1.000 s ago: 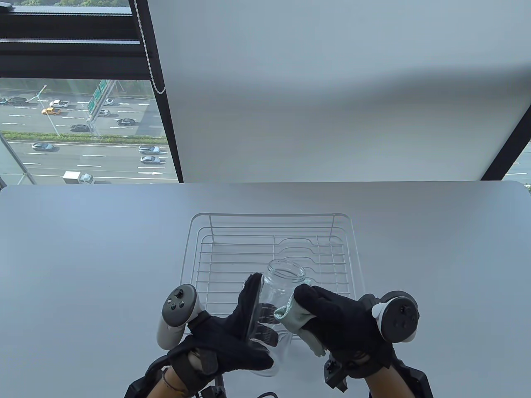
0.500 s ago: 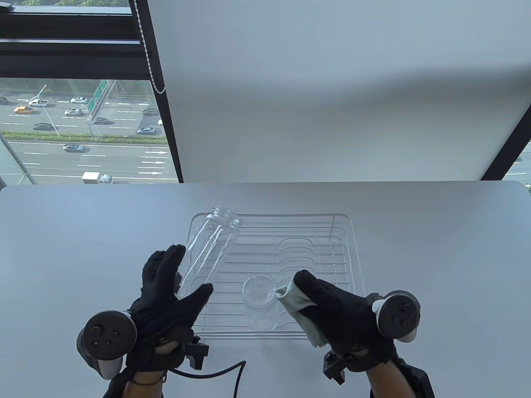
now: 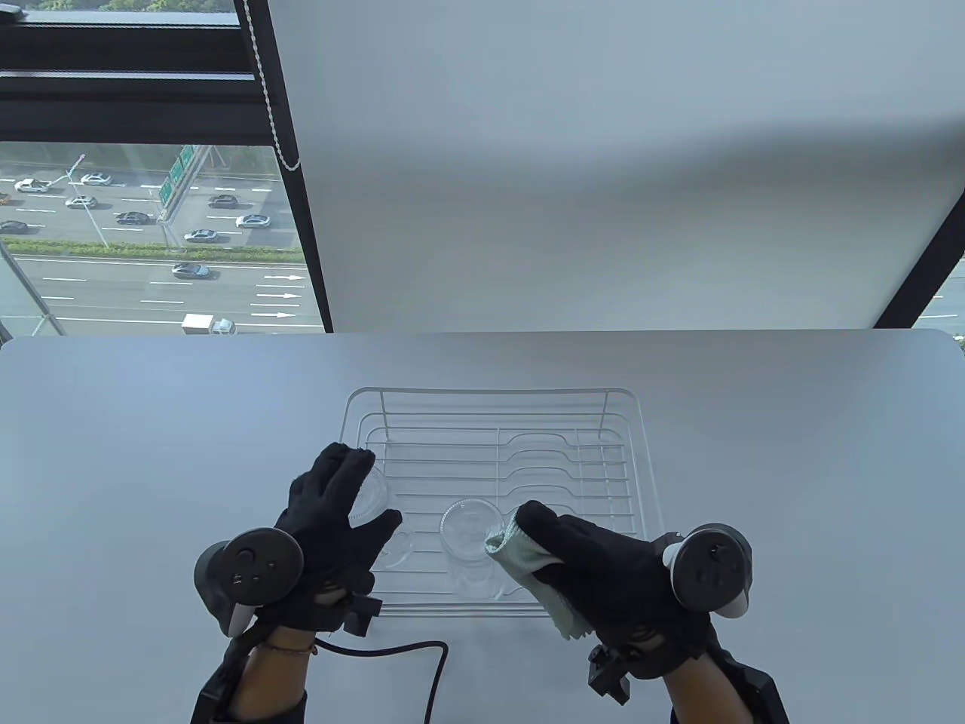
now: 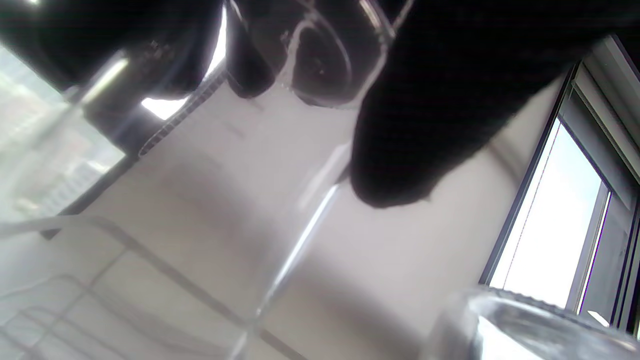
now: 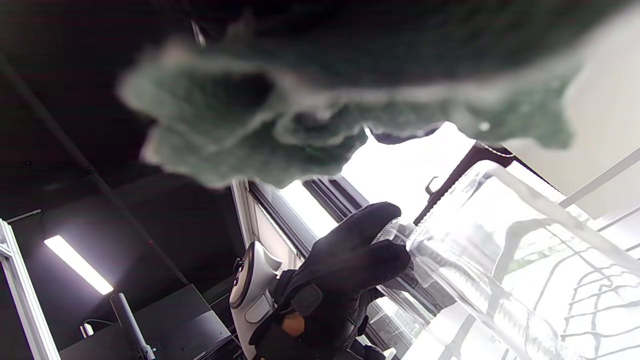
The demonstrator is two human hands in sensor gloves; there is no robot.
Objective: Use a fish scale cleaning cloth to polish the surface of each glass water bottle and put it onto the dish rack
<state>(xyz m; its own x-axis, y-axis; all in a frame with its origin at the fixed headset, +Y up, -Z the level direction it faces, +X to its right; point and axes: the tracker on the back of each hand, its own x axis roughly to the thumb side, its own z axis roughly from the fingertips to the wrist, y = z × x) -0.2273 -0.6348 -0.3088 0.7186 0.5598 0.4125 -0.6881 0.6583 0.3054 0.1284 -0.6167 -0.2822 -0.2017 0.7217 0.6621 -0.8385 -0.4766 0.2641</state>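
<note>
Setting a glass bottle (image 3: 375, 504) upright at the dish rack's (image 3: 497, 392) seven o'clock corner, the left hand (image 3: 332, 513) curls around its top, beside a second bottle (image 3: 469, 539) standing at six o'clock. The right hand (image 3: 580, 562) bunches the cloth (image 3: 520, 558), touching that bottle. Slick glass on thin wires could tip on release, knocking its neighbour.

Both hands wear black knit gloves: the left hand (image 3: 332, 520) and the right hand (image 3: 595, 566). A round dark-grey tracker (image 3: 249, 566) with small buttons and a pale underside sits on each hand's back. A black cable (image 3: 422, 656) trails from the left wrist mount.
</note>
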